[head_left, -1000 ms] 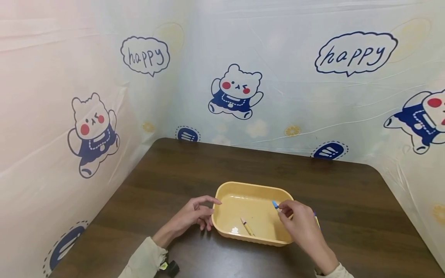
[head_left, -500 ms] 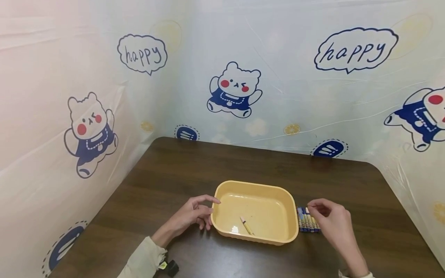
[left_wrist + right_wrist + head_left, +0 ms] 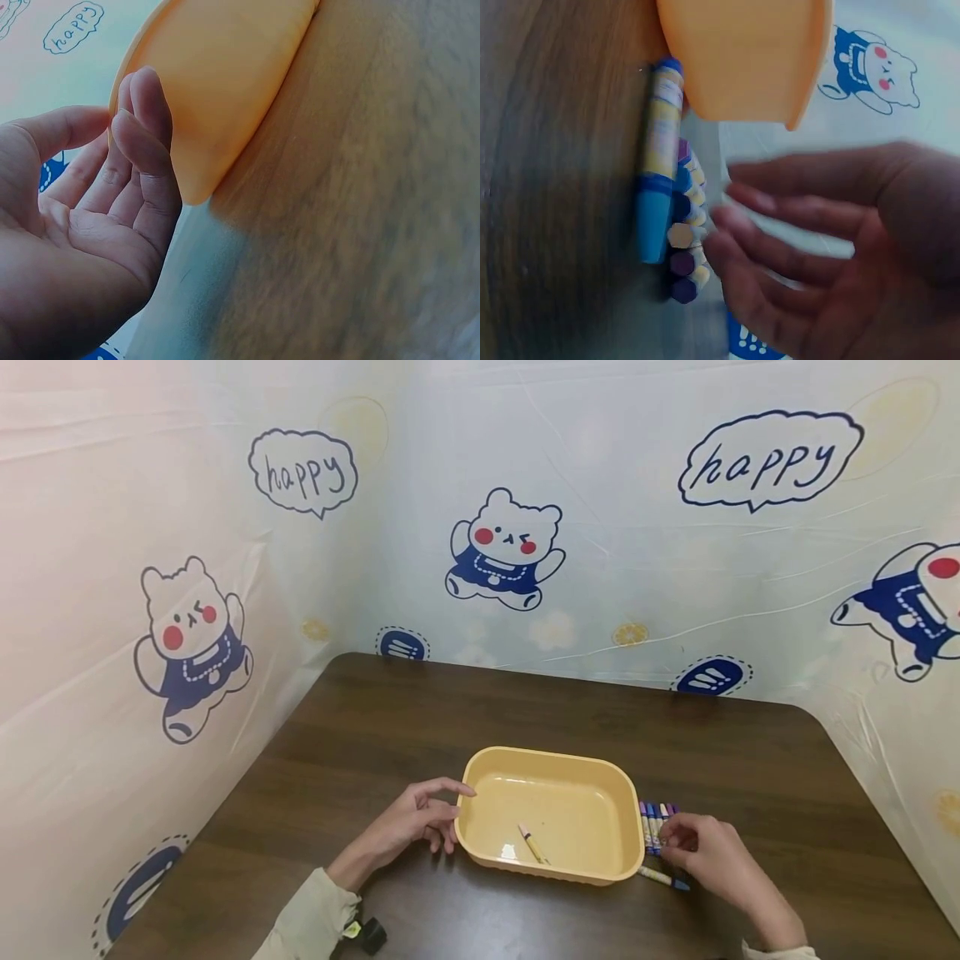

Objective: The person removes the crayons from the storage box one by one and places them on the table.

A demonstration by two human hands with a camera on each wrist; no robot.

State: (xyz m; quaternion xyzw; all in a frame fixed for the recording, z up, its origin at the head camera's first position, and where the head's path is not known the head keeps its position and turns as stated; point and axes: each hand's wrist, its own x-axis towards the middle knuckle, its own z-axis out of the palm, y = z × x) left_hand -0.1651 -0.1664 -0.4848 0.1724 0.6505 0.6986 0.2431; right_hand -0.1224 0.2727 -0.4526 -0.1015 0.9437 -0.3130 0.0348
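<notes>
In the head view my left hand (image 3: 408,827) rests at the left rim of a yellow plastic basin (image 3: 555,756), fingers loosely bent; the left wrist view has its fingertips right at the rim. Inside the basin lies one crayon with a pale tip (image 3: 532,843). My right hand (image 3: 708,856) is just right of the basin, fingers bent, nothing between them. Below it a blue crayon (image 3: 658,165) lies on the table, close to the basin. Behind that crayon is a row of several crayons (image 3: 651,828), side by side, partly covered by my fingers in the head view.
Everything stands on a dark brown wooden table (image 3: 420,718). Pale curtains (image 3: 637,527) printed with bears and "happy" bubbles hang along its back and sides. A black wrist strap piece (image 3: 371,937) shows by the left sleeve.
My right hand has moved right from over the basin, where it held the blue crayon, which now lies on the table in front of the row. The left hand has stayed at the rim.
</notes>
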